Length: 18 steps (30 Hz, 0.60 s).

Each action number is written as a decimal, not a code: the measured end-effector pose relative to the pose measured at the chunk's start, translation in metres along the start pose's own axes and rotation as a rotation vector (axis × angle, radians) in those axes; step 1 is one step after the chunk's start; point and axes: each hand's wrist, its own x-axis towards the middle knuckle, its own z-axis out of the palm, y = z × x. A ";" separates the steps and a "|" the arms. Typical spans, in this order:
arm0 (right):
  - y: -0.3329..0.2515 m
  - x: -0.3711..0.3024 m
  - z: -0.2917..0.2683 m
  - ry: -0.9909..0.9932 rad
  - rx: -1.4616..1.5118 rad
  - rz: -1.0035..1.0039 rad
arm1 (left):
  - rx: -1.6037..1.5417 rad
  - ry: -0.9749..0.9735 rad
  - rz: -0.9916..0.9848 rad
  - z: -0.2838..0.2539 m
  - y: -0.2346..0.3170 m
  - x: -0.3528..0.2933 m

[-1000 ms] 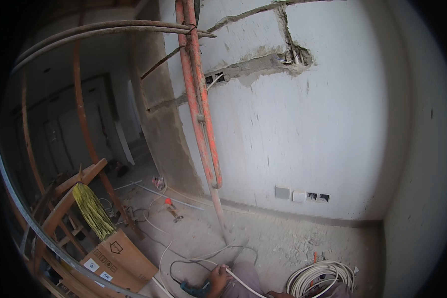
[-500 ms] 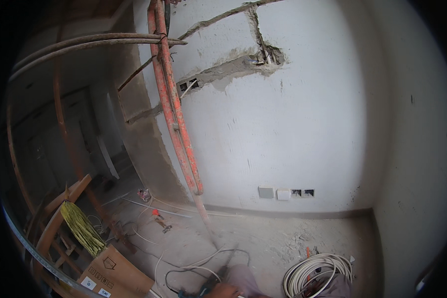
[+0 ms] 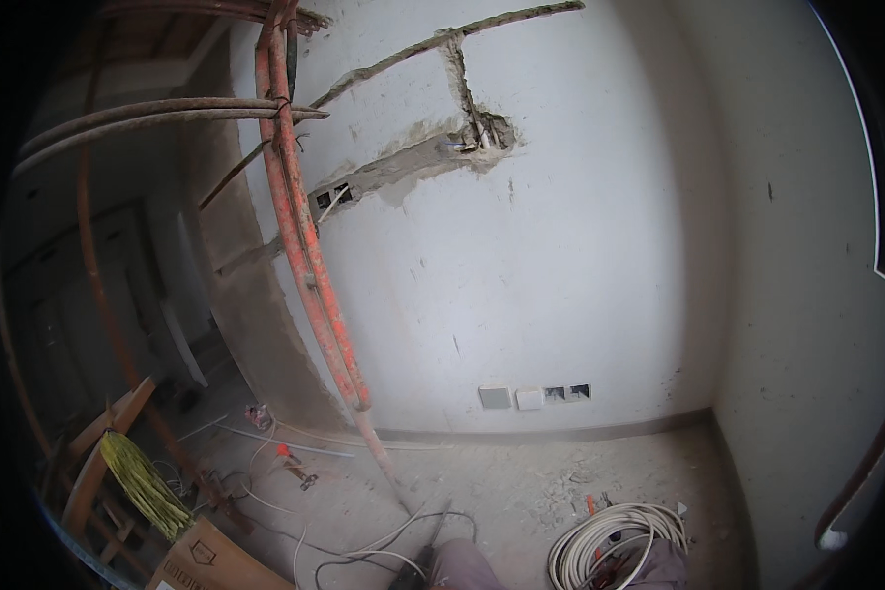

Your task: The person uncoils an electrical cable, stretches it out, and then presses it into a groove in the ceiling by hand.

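Observation:
Neither of my hands shows clearly in the head view now. At the bottom edge a dark power drill [image 3: 410, 571] points away from me, its long bit [image 3: 442, 521] angled over the dusty floor. Its body is cut off by the frame, so whatever grips it is hidden. My trouser-covered knee [image 3: 464, 566] is close against the drill's right side. Further right, a coil of cream cable [image 3: 563, 556] lies on the floor, partly around my other trouser leg [image 3: 667, 562].
Red scaffold poles [image 3: 310, 256] stand before a white wall [image 3: 560, 256] with chased grooves and low socket boxes [image 3: 529, 399]. A cardboard box [image 3: 211, 562] and a yellow-green bundle of strands [image 3: 143, 482] are at lower left. Loose cables and an orange-handled tool [image 3: 287, 454] lie on the floor.
The view has shifted, so the wall and poles sit further left and the floor items lower. A hand seen by the drill at the bottom edge has dropped out of clear sight.

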 end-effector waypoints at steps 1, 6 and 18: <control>-0.013 0.006 -0.004 -0.060 0.092 0.083 | -0.081 0.116 0.019 -0.026 0.016 -0.005; -0.149 0.030 -0.083 -0.159 0.421 0.278 | -0.111 -0.013 0.012 -0.085 0.031 -0.002; -0.121 0.028 -0.063 -0.081 0.275 0.122 | -0.216 -0.215 -0.044 -0.085 0.007 0.003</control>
